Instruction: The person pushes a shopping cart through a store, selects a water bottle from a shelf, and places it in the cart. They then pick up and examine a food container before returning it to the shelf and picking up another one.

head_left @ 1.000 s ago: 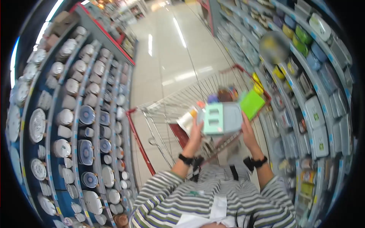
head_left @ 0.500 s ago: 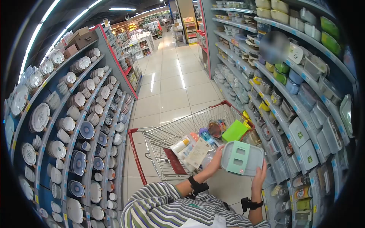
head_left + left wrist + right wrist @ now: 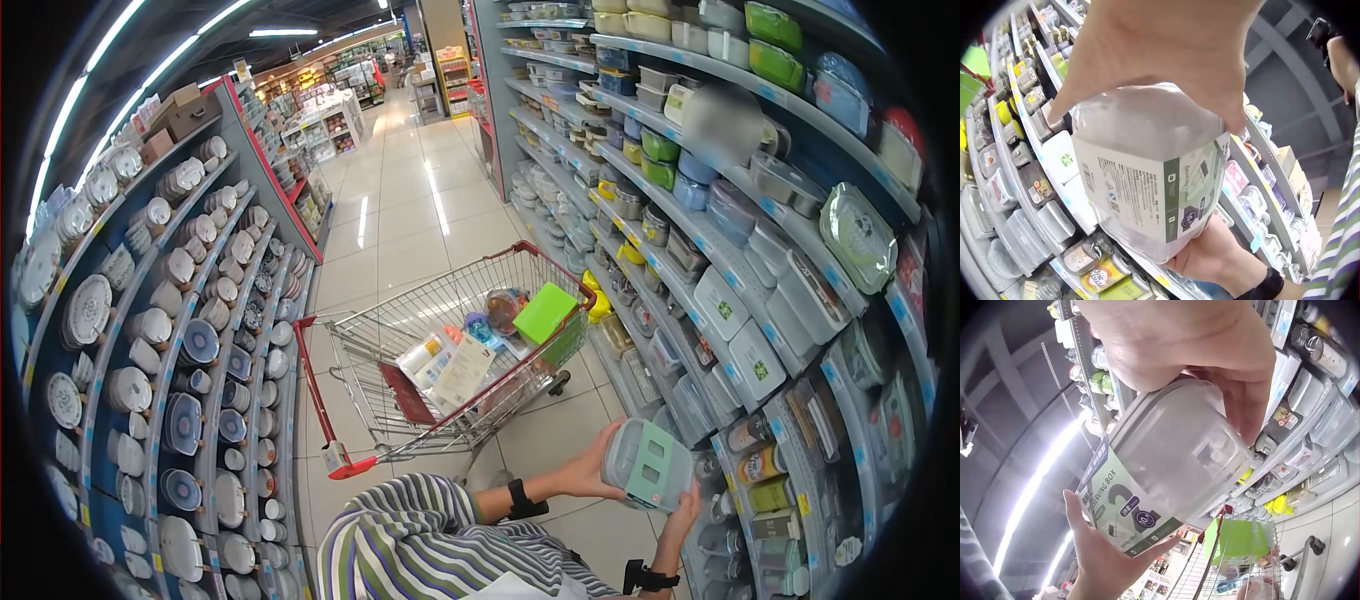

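Note:
Both hands hold a clear plastic food storage box (image 3: 665, 478) wrapped in a pale green and white paper sleeve (image 3: 1141, 190). The left hand (image 3: 588, 468) grips one end of it. At the other end is the right hand (image 3: 680, 518), its fingers curled over the edge in the right wrist view. Printed text with a barcode faces the left wrist view. From the right wrist view, the words "preserving box" show on the sleeve, and the box's clear wall looks see-through. The box is tilted, out in front of the right-hand shelves.
A wire shopping cart (image 3: 400, 345) with red trim stands ahead, holding a bright green box (image 3: 545, 312), a paper-labelled pack (image 3: 465, 370) and several other goods. Shelves of storage containers (image 3: 725, 300) line the right side. Plates and bowls (image 3: 185, 345) fill the left shelves. Tiled floor (image 3: 400, 220) runs between.
The view has swung toward the right shelves, so the cart now sits further left. The box has moved from over the cart to beside the right shelves and is tilted, still in both hands.

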Action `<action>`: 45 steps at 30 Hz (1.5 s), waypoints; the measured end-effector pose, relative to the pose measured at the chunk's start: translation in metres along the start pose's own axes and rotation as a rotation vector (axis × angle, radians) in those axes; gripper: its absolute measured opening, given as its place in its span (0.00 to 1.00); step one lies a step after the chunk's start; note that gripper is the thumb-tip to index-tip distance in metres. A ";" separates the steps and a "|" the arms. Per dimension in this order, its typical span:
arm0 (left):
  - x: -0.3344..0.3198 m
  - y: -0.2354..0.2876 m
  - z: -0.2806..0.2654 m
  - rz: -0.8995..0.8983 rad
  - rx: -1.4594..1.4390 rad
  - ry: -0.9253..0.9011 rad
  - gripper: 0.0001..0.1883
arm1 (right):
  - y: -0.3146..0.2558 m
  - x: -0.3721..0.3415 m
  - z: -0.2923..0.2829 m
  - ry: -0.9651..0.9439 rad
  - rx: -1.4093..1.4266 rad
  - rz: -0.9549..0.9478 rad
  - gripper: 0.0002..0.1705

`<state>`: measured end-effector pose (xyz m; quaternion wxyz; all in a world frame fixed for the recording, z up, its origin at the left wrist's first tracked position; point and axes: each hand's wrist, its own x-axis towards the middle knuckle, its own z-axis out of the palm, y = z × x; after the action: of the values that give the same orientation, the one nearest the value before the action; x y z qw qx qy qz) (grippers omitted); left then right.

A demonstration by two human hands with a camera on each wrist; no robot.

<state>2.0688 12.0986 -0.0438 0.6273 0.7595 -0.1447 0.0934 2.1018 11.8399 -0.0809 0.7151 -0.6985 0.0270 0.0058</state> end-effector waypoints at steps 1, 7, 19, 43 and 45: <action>0.000 0.001 -0.001 -0.004 0.000 0.001 0.65 | 0.006 0.001 -0.001 -0.063 0.020 -0.006 0.29; 0.001 -0.007 -0.049 -0.159 -0.052 0.167 0.63 | -0.017 0.002 0.057 -0.179 0.112 0.064 0.35; 0.005 0.001 -0.178 -0.141 -0.045 0.435 0.55 | -0.040 0.044 0.209 -0.378 0.085 -0.305 0.47; 0.059 0.015 -0.237 -0.015 -0.016 0.335 0.58 | -0.078 0.080 0.265 -0.192 0.267 -0.156 0.37; 0.059 0.024 -0.242 0.021 0.011 0.375 0.58 | -0.083 0.086 0.269 -0.236 0.286 -0.151 0.38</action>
<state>2.1257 12.3255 0.0452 0.6379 0.7307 -0.0329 0.2408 2.1994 12.1044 0.0041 0.8036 -0.5843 -0.1089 0.0300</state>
